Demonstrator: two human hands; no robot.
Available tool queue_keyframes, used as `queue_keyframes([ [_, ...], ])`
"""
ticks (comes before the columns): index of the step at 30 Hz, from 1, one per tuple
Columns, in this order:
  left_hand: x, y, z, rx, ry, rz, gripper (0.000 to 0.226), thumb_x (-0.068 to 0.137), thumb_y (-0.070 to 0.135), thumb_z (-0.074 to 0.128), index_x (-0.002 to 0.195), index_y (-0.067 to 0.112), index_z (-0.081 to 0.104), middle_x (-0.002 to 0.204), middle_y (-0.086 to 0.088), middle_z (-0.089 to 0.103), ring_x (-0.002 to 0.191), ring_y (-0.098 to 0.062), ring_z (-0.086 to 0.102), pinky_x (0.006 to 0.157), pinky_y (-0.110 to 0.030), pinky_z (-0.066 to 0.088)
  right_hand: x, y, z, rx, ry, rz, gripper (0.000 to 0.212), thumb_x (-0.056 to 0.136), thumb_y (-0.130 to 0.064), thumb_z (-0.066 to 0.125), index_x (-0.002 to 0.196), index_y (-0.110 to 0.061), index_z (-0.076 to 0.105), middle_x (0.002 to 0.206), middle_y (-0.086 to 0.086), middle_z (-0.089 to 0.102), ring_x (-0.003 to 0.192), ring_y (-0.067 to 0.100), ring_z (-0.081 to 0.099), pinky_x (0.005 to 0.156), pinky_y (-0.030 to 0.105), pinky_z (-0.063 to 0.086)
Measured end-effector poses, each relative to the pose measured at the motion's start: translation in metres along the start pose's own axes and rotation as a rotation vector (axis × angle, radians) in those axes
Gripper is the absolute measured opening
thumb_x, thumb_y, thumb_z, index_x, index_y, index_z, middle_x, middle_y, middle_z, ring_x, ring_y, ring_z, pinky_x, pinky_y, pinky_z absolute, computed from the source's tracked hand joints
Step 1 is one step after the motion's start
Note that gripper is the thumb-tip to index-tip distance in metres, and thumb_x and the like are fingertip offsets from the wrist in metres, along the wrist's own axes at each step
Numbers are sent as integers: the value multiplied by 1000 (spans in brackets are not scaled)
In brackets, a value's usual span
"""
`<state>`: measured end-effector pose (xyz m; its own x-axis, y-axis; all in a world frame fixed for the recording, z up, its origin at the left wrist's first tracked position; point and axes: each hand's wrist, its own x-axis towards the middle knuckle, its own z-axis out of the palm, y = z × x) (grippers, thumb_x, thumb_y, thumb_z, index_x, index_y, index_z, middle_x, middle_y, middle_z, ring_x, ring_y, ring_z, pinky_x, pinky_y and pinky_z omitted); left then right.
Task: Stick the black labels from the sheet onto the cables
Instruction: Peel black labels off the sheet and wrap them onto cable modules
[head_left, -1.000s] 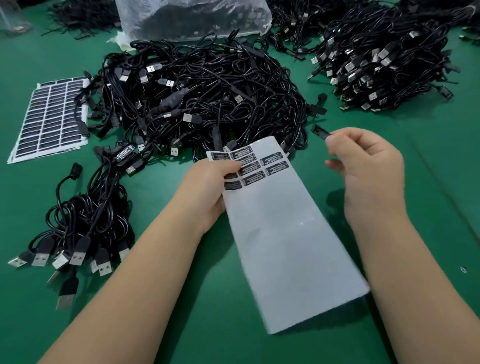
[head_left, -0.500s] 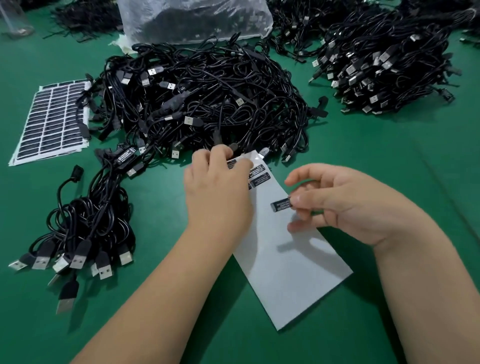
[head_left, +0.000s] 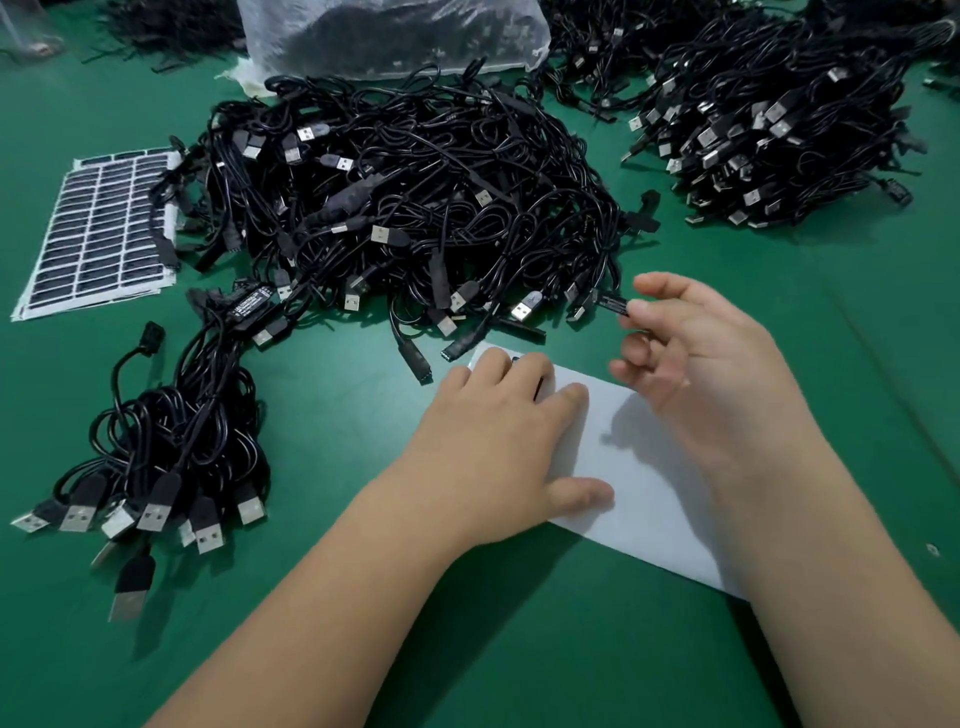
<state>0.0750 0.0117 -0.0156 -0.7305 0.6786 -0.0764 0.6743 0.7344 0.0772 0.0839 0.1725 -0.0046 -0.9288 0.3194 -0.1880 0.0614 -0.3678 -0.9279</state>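
On the green bench (head_left: 311, 649), the left hand (head_left: 498, 447) presses flat on the near white sheet (head_left: 639, 483); the right hand (head_left: 691, 358) pinches a black label (head_left: 613, 304) beside the far cable heap (head_left: 415, 208). A full label sheet (head_left: 98, 234) lies left.

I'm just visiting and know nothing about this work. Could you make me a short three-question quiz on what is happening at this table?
1. True or false: the right hand pinches a black label.
2. What does the left hand press flat? A) label sheet B) plastic bag C) USB plug
3. Which side of the cable pile has the full label sheet?

Key: 1 true; 2 A, the nearly used label sheet; 3 its left.
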Motion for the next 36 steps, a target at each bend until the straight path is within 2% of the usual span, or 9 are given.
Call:
queue_keyframes([
  [7, 6, -14, -2, -191, 259, -166, 32, 94, 43, 49, 121, 31, 59, 111, 8, 56, 106, -15, 50, 82, -30, 40, 7, 17, 11, 26, 78, 40, 21, 87, 3, 48, 82, -15, 59, 53, -8, 53, 43, 7, 39, 42, 20, 38],
  [10, 10, -36, -5, -335, 348, -356, 32, 94, 35, 53, 124, 26, 61, 111, 5, 59, 106, -16, 52, 82, -30, 44, 7, 20, 11, -6, 73, -30, 24, 85, 2, 47, 80, -17, 60, 52, -11, 51, 43, 7, 39, 42, 20, 37],
  [13, 16, -41, 1, -280, 291, -460, 37, 94, 39, 52, 127, 22, 59, 119, 1, 56, 108, -20, 51, 76, -31, 43, 6, 23, 10, -74, 93, -112, 26, 86, 2, 47, 77, -19, 59, 49, -13, 48, 43, 7, 38, 42, 21, 39],
  [17, 24, -34, 6, -232, 330, -565, 33, 96, 39, 49, 118, 20, 64, 111, -1, 56, 90, -21, 53, 64, -30, 38, 8, 23, 9, -66, 88, -132, 13, 78, -8, 51, 79, -19, 59, 50, -12, 47, 44, 7, 39, 44, 22, 40],
  [20, 24, -34, 7, -193, 400, -573, 28, 98, 31, 46, 113, 19, 67, 106, -2, 57, 81, -18, 46, 62, -30, 33, 8, 23, 8, -14, 62, -109, 13, 73, -11, 52, 81, -18, 59, 51, -9, 46, 43, 8, 39, 43, 22, 39],
  [25, 21, -36, 2, -231, 626, -406, 30, 103, 21, 34, 105, 3, 59, 98, -9, 50, 88, -23, 45, 74, -25, 29, 9, 23, 8, 4, 57, -99, 16, 69, -14, 52, 83, -18, 60, 51, -8, 47, 43, 8, 40, 44, 21, 39],
  [29, 13, -33, -7, -556, 767, -252, 31, 101, 20, 29, 84, 11, 53, 80, -2, 46, 76, -12, 38, 69, -19, 30, 9, 24, 7, 29, 100, -88, 15, 67, -15, 53, 79, -20, 61, 52, -9, 49, 44, 8, 40, 44, 22, 38],
  [34, 9, -44, -23, -1772, 749, -386, 34, 81, 50, 63, 60, 24, 65, 61, 8, 64, 62, -8, 63, 65, -25, 55, 10, 19, 6, 199, 131, -49, 21, 66, -20, 49, 85, -16, 58, 54, -9, 45, 45, 8, 37, 44, 21, 37],
  [36, 7, -50, -24, -1966, 700, -343, 29, 66, 47, 70, 64, 19, 65, 62, 7, 66, 61, -7, 65, 64, -23, 55, 10, 16, 5, 301, 134, -24, 16, 77, -19, 45, 88, -14, 55, 60, -5, 40, 47, 9, 32, 44, 20, 32],
])
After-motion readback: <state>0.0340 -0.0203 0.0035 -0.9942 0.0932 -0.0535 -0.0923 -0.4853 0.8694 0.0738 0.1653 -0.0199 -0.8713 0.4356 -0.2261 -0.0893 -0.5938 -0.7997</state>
